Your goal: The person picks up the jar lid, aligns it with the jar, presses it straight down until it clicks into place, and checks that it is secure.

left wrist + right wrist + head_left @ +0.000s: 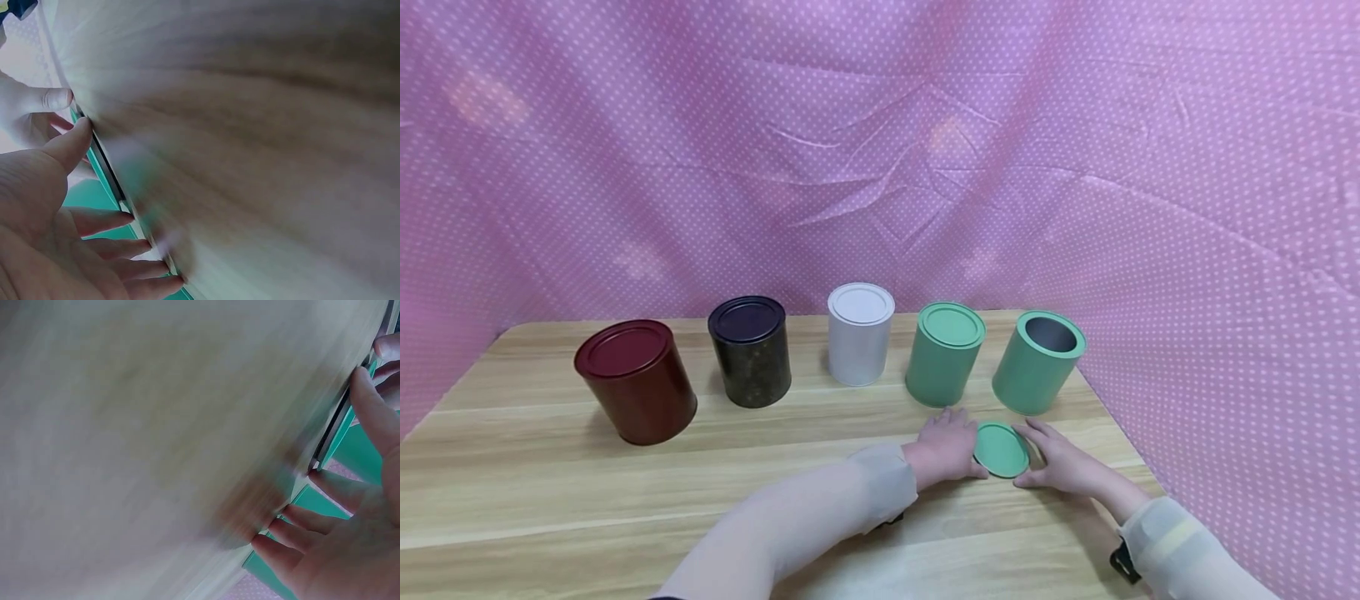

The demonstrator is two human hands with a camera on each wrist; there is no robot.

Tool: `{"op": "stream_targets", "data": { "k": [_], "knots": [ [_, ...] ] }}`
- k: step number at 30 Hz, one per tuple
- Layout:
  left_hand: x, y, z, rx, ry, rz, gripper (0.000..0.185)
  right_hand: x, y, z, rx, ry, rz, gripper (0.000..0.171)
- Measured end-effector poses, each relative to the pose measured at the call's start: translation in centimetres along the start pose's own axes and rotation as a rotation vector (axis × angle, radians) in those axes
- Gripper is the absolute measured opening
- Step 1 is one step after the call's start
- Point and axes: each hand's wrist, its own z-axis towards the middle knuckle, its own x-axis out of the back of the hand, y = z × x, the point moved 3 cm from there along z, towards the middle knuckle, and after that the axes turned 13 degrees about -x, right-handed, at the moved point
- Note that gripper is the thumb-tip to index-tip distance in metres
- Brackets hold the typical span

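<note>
Lid: the green lid [1002, 449] lies flat on the bench [550, 492], before my open green tin [1037, 362].
My left hand [946, 446]: fingers relaxed, touching the lid's left edge.
My right hand [1063, 462]: fingers relaxed, touching its right edge.

Left of row: dark red tin [636, 380], lidded.
Next: black tin [750, 351], lidded.
Middle: white tin [859, 333], lidded.
Underneath: wooden table [550, 492].
Behind: pink dotted cloth [880, 150].
</note>
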Motion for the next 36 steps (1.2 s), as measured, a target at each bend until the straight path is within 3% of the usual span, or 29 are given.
{"op": "stream_targets", "data": {
  "k": [19, 36],
  "knots": [
    [-0.05, 0.12, 0.75, -0.021, 0.028, 0.064, 0.059, -0.19, -0.03, -0.10, -0.046, 0.010, 0.009, 0.085],
    [0.22, -0.05, 0.83, -0.020, 0.020, 0.049, 0.059, 0.11, -0.05, -0.09, -0.007, 0.023, 0.009, 0.086]
  ]
}}
